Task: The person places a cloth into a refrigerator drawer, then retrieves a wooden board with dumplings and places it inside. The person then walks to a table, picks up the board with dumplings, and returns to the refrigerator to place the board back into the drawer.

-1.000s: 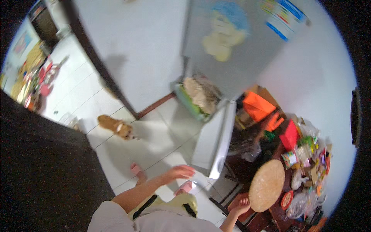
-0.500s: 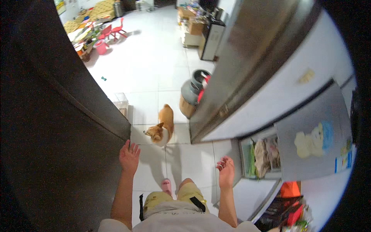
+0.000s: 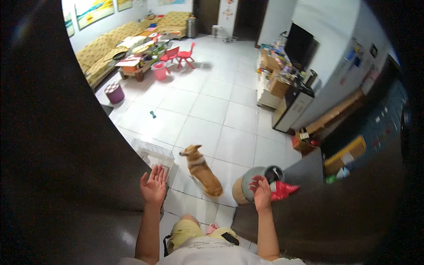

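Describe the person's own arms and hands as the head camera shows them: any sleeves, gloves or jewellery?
Both forearms come in bare from the lower edge; no long sleeves reach them. The left hand and the right hand wear no gloves, and no watch, ring or bracelet can be made out at this size. Below them show a pale top and yellow shorts.

I am seeing the broad dark panel swallowing the whole left side, hiding the floor behind it. My right hand is covering part of the grey gas cylinder. The cluttered low wooden table is staying too small to tell apart
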The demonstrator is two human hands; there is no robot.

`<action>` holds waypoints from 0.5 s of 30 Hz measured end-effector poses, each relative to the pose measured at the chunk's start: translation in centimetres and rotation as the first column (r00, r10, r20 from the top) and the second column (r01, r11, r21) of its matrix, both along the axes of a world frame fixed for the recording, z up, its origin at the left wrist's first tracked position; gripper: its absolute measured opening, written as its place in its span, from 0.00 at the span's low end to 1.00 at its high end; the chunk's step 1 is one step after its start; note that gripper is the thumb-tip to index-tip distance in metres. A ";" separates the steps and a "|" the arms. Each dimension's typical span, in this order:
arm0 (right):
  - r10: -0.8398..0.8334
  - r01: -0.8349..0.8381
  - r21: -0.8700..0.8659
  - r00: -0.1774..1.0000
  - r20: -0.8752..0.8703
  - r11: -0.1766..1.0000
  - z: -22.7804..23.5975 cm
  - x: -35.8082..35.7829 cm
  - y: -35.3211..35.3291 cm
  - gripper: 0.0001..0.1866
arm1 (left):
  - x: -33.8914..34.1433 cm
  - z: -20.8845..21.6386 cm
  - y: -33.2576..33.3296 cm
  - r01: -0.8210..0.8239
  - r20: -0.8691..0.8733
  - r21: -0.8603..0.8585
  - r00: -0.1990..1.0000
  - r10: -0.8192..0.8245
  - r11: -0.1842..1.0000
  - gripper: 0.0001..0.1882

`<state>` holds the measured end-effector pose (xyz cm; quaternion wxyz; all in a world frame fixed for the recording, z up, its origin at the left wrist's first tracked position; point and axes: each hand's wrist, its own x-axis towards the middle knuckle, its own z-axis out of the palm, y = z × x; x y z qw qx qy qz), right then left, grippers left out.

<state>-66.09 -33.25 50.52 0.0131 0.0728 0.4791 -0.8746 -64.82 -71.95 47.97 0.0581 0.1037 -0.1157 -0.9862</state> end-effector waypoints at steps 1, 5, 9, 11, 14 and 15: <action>0.031 -0.031 -0.030 0.999 -0.013 0.999 1.3 -4.5 -2.0 0.13 | -2.5 0.6 -0.7 -0.018 -0.010 0.025 1.000 0.019 1.000 0.38; 0.149 -0.149 0.007 0.988 -0.040 0.989 0.9 -19.1 -7.2 0.13 | -11.5 -0.9 -3.9 -0.120 0.010 0.040 0.993 0.119 0.992 0.35; 0.098 -0.099 -0.027 0.995 -0.025 0.995 1.0 -31.0 -11.0 0.13 | -23.9 -1.5 -8.0 -0.205 0.012 0.062 0.979 0.205 0.977 0.28; 0.073 -0.074 -0.050 0.997 -0.027 0.996 0.7 -36.2 -11.9 0.13 | -30.2 0.0 -9.5 -0.243 -0.003 0.027 0.970 0.243 0.970 0.27; 0.038 -0.037 -0.053 0.999 0.022 0.998 -0.9 -44.8 -12.4 0.12 | -40.5 1.2 -12.1 -0.273 -0.007 0.015 0.962 0.273 0.962 0.27; 0.031 -0.030 -0.050 0.999 0.028 0.998 -1.1 -47.3 -12.4 0.12 | -43.2 1.4 -13.0 -0.282 -0.003 0.005 0.959 0.282 0.959 0.27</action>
